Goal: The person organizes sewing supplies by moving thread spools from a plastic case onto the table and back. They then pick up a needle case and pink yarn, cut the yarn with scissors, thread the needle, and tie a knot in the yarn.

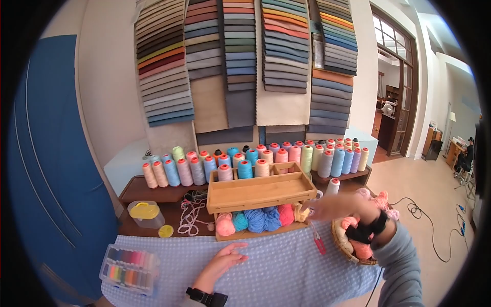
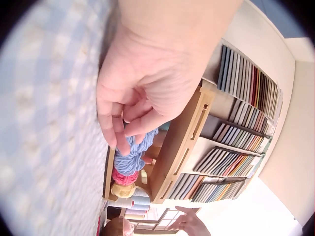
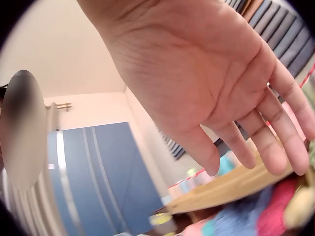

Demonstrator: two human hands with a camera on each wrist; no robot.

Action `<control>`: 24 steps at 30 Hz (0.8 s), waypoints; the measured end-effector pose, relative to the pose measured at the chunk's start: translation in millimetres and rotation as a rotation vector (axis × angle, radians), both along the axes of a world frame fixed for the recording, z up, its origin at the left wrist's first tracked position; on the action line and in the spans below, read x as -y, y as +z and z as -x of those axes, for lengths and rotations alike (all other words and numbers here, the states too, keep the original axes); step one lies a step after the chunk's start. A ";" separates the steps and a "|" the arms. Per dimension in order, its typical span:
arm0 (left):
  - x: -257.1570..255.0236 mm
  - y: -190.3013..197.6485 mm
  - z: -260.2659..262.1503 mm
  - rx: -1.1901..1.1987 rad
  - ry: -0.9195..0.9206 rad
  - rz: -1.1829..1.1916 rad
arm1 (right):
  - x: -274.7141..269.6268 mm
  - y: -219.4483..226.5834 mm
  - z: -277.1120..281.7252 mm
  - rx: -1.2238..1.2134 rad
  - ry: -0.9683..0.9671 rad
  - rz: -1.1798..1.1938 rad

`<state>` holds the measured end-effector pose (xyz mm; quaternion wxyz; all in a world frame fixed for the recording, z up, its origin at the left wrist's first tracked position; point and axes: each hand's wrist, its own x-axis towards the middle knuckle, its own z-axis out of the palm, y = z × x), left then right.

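My left hand (image 1: pixel 222 263) is low over the checked tablecloth (image 1: pixel 179 256), its fingers loosely bent and holding nothing. In front of it, balls of yarn sit in the lower level of a wooden rack (image 1: pixel 261 197): coral, teal, blue yarn (image 2: pixel 133 157), pink and yellow. My right hand (image 1: pixel 340 207), blurred in the head view, is raised beside the rack's right end, above a wicker basket (image 1: pixel 337 245) of yarn. In the right wrist view that palm (image 3: pixel 197 83) faces the camera with straight, slightly spread fingers and nothing in them.
Many thread cones (image 1: pixel 197 171) stand behind the rack. A clear case of coloured spools (image 1: pixel 130 268) lies at the front left, near a yellow-lidded tub (image 1: pixel 146 214) and tangled cord (image 1: pixel 192 215). Red-handled snips (image 1: pixel 319 244) lie left of the basket. Fabric swatches (image 1: pixel 163 77) hang behind.
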<state>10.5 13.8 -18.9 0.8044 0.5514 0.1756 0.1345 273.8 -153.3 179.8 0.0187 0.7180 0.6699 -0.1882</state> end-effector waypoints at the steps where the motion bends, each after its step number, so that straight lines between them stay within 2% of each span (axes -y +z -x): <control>1: 1.1 1.5 -0.6 0.034 0.026 0.002 | -4.6 -31.3 7.0 0.018 0.176 -0.023; 2: 1.2 2.0 -0.7 0.068 0.051 0.003 | 0.8 -35.5 42.2 -0.186 0.131 -0.033; 3: 0.4 0.3 -0.2 0.064 0.057 0.004 | -2.3 -50.7 61.3 -0.123 0.264 -0.083; 4: -1.4 -2.0 0.3 0.082 0.041 -0.013 | -8.7 -62.5 78.4 -0.248 0.233 0.063; 6: -2.9 -3.5 0.1 0.099 0.031 -0.030 | -26.4 -104.5 89.2 -0.317 0.289 0.062; 8: -2.8 -3.9 -0.6 0.109 0.025 -0.028 | -45.8 -145.3 89.1 -1.002 0.196 0.226; 9: -3.4 -4.6 -0.5 0.107 0.030 -0.028 | -52.1 -158.1 87.4 -1.207 0.181 0.272; 10: -4.1 -5.4 -0.5 0.109 0.038 -0.034 | -55.7 -169.6 84.3 -1.208 0.185 0.276; 12: -5.1 -8.6 -1.5 0.104 0.051 -0.044 | -60.7 -193.2 72.7 -1.582 -0.038 0.223; 13: -5.0 -11.0 -3.1 0.142 0.043 -0.035 | -64.3 -205.7 63.4 -1.692 -0.062 0.238; 14: -6.0 -11.6 -4.6 0.180 0.033 -0.032 | -63.6 -215.4 56.2 -1.698 -0.051 0.235; 16: -8.1 -11.9 -6.9 0.155 0.034 -0.026 | -64.9 -222.3 47.3 -1.888 -0.131 0.176; 24: -10.1 -17.7 -6.5 0.128 0.123 -0.091 | -66.2 -234.2 45.7 -1.927 -0.186 0.120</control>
